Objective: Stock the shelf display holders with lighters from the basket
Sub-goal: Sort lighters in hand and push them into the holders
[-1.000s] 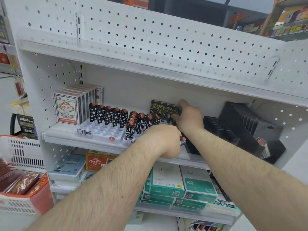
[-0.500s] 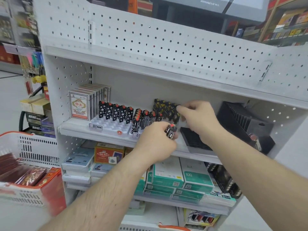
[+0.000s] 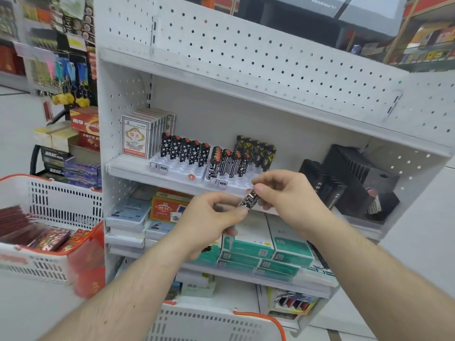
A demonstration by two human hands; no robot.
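In front of the shelf, a black patterned lighter with a red top hangs between both hands. My left hand pinches its lower end and my right hand pinches its upper end. On the shelf behind stand two white display holders: the left holder carries a row of star-patterned lighters, the right holder carries line-patterned lighters and black-and-gold lighters. A white basket with an orange handle sits below, its contents hidden.
A pack of playing cards stands left of the holders. Black empty display racks fill the shelf's right side. Teal boxes lie on the shelf below. Another white basket with red packets sits at the left.
Both hands pulled back from the holders toward me and lowered. My right hand left the black-and-gold lighters and now pinches the top of the lighter held by my left hand.
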